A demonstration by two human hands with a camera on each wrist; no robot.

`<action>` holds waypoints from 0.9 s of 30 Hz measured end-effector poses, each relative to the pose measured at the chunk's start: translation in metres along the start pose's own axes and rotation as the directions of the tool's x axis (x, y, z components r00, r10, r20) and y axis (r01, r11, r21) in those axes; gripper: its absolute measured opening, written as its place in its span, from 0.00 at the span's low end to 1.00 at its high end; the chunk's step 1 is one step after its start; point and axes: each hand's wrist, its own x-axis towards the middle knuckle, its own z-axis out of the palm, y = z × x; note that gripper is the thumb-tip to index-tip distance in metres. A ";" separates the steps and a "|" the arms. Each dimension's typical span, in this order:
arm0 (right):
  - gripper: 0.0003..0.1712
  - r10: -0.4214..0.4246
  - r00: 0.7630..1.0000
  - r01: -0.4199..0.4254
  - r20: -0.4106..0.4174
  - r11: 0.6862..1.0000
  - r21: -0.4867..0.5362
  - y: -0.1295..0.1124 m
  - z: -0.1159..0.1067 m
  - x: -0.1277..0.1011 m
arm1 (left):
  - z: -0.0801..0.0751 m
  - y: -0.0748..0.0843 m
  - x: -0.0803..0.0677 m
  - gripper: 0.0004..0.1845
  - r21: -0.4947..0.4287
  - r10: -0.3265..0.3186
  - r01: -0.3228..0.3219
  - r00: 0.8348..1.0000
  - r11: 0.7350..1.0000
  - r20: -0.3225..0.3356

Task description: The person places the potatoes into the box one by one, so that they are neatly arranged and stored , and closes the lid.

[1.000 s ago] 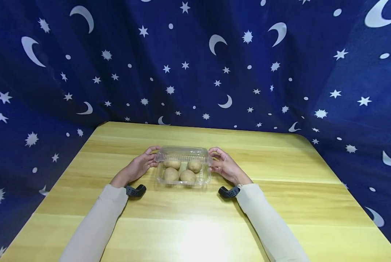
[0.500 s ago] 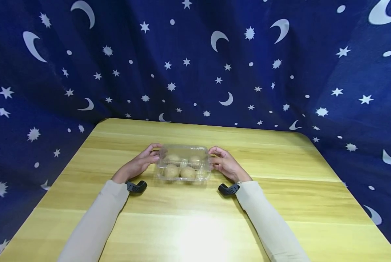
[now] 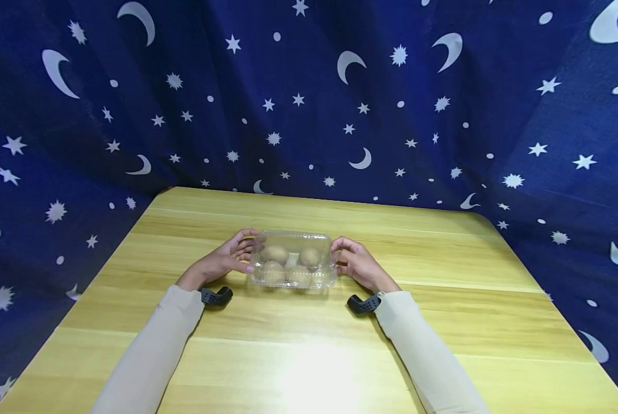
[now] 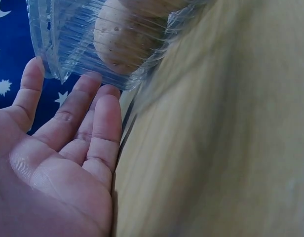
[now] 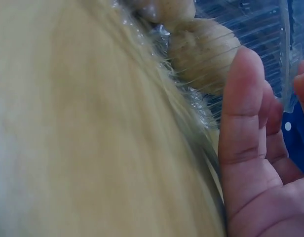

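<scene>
A clear plastic clamshell container (image 3: 325,277) rests on the table with its lid (image 3: 293,237) down over several potatoes (image 3: 310,257). At its left side is my left hand (image 3: 221,261), the thumb near the front corner and the other fingers farther back. The left wrist view shows these fingertips (image 4: 91,78) right at the ribbed wall and rim, fingers fairly straight. My right hand (image 3: 360,264) is at the opposite side. In the right wrist view, its extended fingers (image 5: 244,74) lie along the ribbed wall, next to a potato (image 5: 204,54).
The wooden table (image 3: 298,328) extends around the container on all sides. Behind it hangs a dark blue curtain (image 3: 309,75) with white moons and stars. Each wrist wears a black strap with a small device, the left one (image 3: 217,296) and the right one (image 3: 363,305).
The lid has swung down from its raised position at the back to lie over the potatoes. My left thumb has moved toward the front corner; the right hand stays at its side.
</scene>
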 end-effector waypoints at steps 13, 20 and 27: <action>0.17 -0.048 0.975 0.059 0.215 0.997 -0.043 0.012 -0.002 -0.020 | 0.008 -0.005 -0.010 0.58 0.049 -0.056 0.054 0.998 0.997 0.038; 0.31 -0.032 0.957 0.065 0.288 0.992 -0.107 0.003 -0.007 -0.003 | -0.006 0.007 0.000 0.57 -0.010 -0.042 0.042 0.997 0.999 0.061; 0.36 0.026 0.948 0.041 0.316 0.978 -0.203 0.000 -0.009 -0.005 | -0.006 0.003 0.000 0.57 -0.014 -0.067 0.070 0.988 0.997 0.140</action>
